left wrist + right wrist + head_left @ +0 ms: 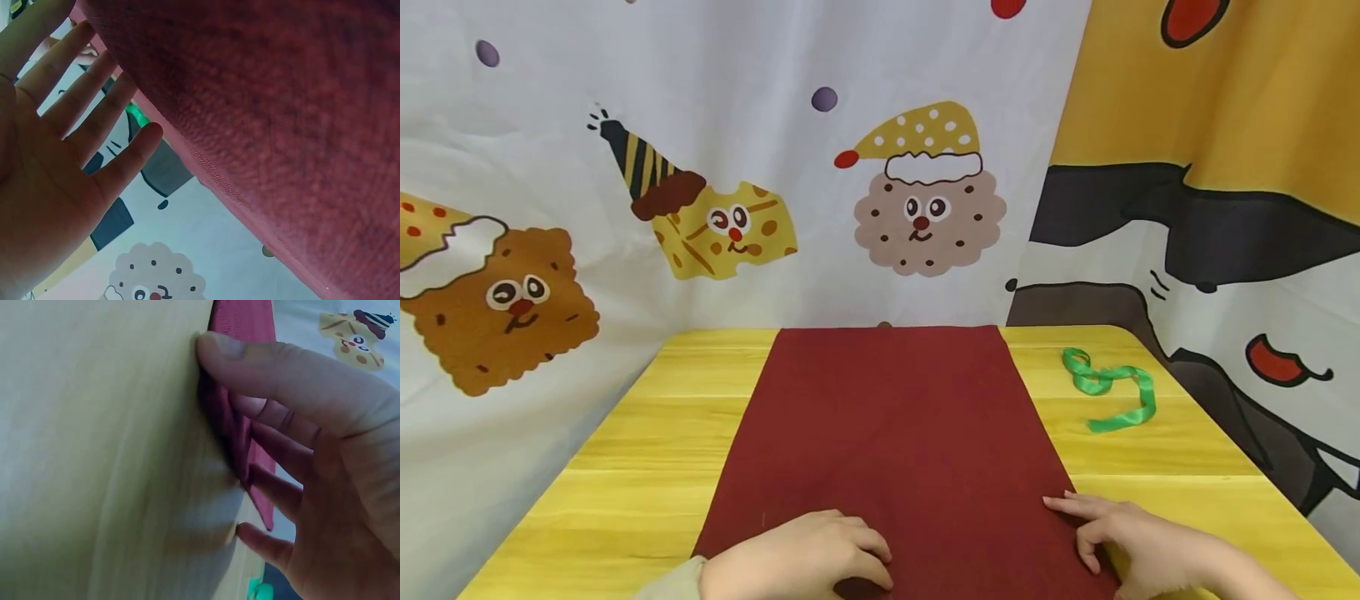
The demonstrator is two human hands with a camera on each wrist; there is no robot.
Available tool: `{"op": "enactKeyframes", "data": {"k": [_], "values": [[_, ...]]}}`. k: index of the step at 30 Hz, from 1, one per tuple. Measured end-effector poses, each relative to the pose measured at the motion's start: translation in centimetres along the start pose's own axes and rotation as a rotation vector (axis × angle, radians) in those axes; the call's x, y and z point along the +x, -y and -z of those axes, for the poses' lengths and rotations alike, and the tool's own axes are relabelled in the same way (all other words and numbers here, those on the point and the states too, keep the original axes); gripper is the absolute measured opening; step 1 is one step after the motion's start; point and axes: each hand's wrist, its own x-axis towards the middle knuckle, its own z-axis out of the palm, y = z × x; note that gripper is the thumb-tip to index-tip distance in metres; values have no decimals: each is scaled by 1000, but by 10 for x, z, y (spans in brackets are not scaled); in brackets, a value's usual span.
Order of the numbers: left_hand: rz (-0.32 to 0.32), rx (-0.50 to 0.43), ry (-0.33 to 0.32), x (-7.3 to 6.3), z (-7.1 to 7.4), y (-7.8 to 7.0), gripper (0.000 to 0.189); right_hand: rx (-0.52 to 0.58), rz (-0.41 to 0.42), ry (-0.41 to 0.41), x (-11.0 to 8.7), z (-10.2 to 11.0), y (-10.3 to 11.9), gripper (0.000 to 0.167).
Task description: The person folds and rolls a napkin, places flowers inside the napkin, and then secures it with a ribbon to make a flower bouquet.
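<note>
A dark red cloth (898, 417) lies spread lengthwise over the wooden table. My left hand (808, 554) rests on its near part, palm down. In the left wrist view, the fingers (94, 81) are spread and nearly straight, their tips at the cloth (269, 125). At the cloth's right edge is my right hand (1150, 542), index finger stretched along that edge. The right wrist view has its thumb (269, 369) and fingertips touching down by the slightly bunched edge of the cloth (225, 419), thumb and fingers apart.
A curled green ribbon (1142, 392) lies on the yellow wooden table (647, 433), right of the cloth. Behind stands a white curtain (730, 75) with printed cartoon biscuits and cheese; its right part has yellow, black and grey shapes.
</note>
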Motion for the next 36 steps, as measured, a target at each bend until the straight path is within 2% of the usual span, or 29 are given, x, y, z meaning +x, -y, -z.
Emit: {"op": "enactKeyframes", "data": {"k": [5,7,9,16,22,25,30,33,36], "values": [[-14,4,15,2,1,0,30,56,-150,33,-3,-4,3,26],[-13,7,23,3,0,1,30,58,-185,46,-4,-5,3,24],[-14,21,27,4,0,1,29,67,-195,53,-4,-6,2,24],[-4,28,45,6,-1,1,26,-11,-115,46,-2,-6,-2,22],[24,50,44,3,3,-3,32,42,-144,77,5,-2,0,20],[30,57,45,1,4,-3,33,73,-206,100,10,2,3,20],[32,50,40,0,3,-1,30,49,-280,110,15,9,11,27],[37,27,39,1,1,-2,28,11,-232,133,16,11,10,25],[45,19,39,-1,1,-2,26,19,-104,167,18,8,3,20]]}}
